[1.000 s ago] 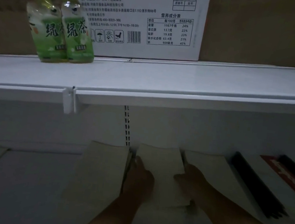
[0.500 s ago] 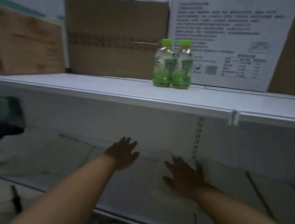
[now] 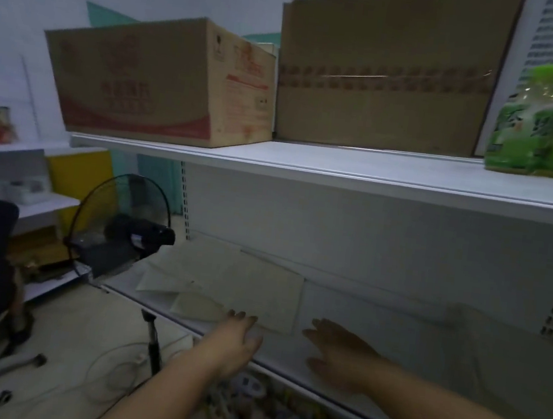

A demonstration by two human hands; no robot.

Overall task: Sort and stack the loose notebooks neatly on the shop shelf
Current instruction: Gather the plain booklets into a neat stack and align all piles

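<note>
We can read no text for certain here; motion blur smears every print. The cardboard box (image 3: 159, 78) on the upper shelf's left carries red characters and a red band on its front, and a red-framed block of small print on its side, all illegible. The plain brown box (image 3: 383, 80) beside it shows only a strip of repeated dark marks across its middle. The white carton (image 3: 528, 41) at the right edge bears rows of dark print we cannot make out. The green bottles (image 3: 545, 136) have large dark label characters, too blurred to read.
</note>
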